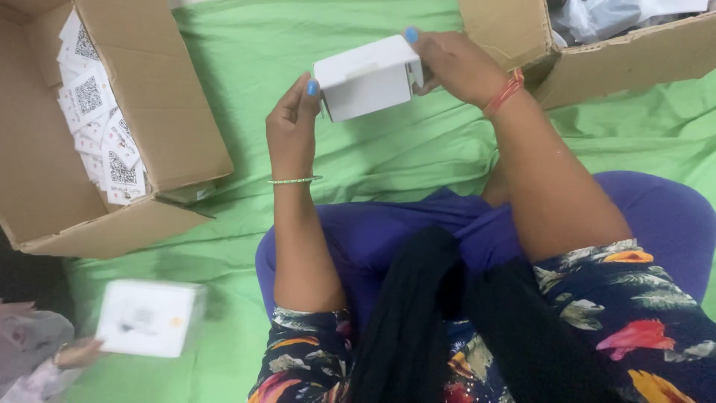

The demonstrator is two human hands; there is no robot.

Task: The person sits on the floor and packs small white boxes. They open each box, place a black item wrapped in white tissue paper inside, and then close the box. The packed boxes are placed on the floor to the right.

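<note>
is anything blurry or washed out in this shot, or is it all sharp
Head view: the small white box between the left hand and right hand is fairly sharp, though its top face is bright and featureless. The white box in another person's hand at lower left is smeared by blur. Soft, even light on the green sheet, with faint shadows.

A cardboard box (45, 186) of white coded cards (97, 112) lies left on the green sheet (388, 149); another cardboard carton (597, 63) sits upper right.
</note>
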